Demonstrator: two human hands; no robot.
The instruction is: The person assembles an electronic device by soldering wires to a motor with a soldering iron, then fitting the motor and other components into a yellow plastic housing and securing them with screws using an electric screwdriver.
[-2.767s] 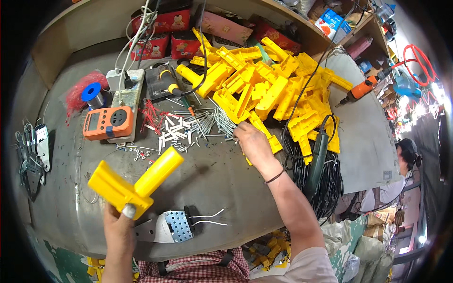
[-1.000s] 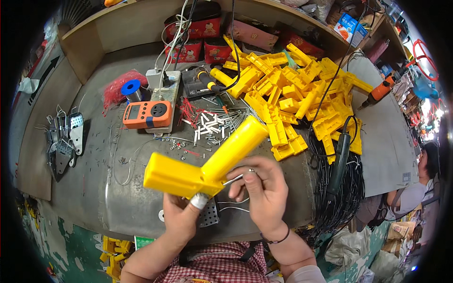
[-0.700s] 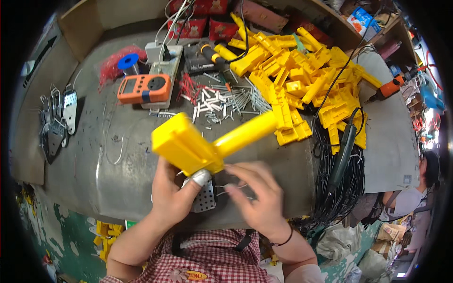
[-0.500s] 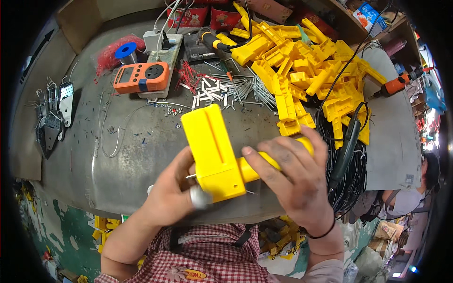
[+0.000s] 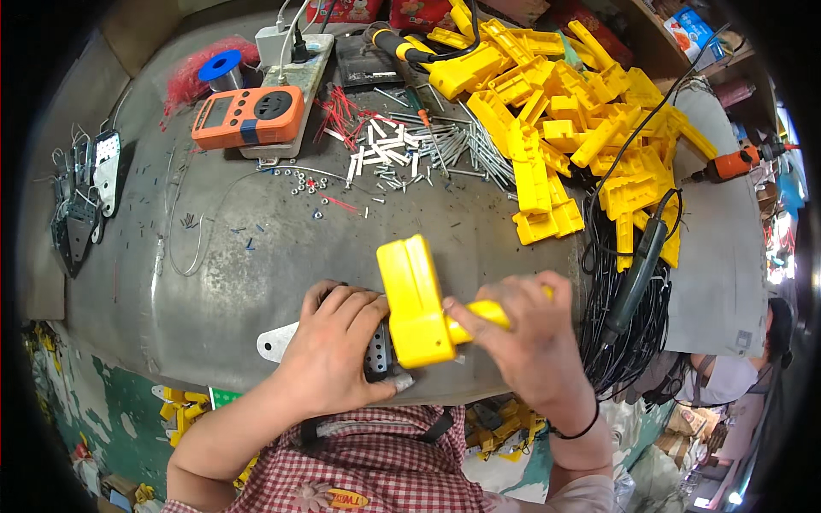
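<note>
The right hand (image 5: 534, 338) has its fingers wrapped around the round stem of a yellow housing (image 5: 415, 299), held above the near edge of the grey table (image 5: 282, 231). The left hand (image 5: 333, 350) lies over a perforated metal plate (image 5: 376, 352) just beside it; its fingers hide whether it pinches the plate or merely presses on it. Housing and plate look like separate pieces, not yet joined. Many more yellow parts (image 5: 564, 111) lie heaped loose, and the bolts (image 5: 492, 150) and white sleeves (image 5: 380, 147) are scattered near them. Wired metal plates (image 5: 90, 192) stand grouped at the left. Around these are an orange meter (image 5: 248, 117), a blue spool (image 5: 221, 67), bundled black cables (image 5: 629, 342) and an orange power driver (image 5: 727, 165); another person (image 5: 737, 374) is at the far right, above a worn green floor (image 5: 128, 419).
</note>
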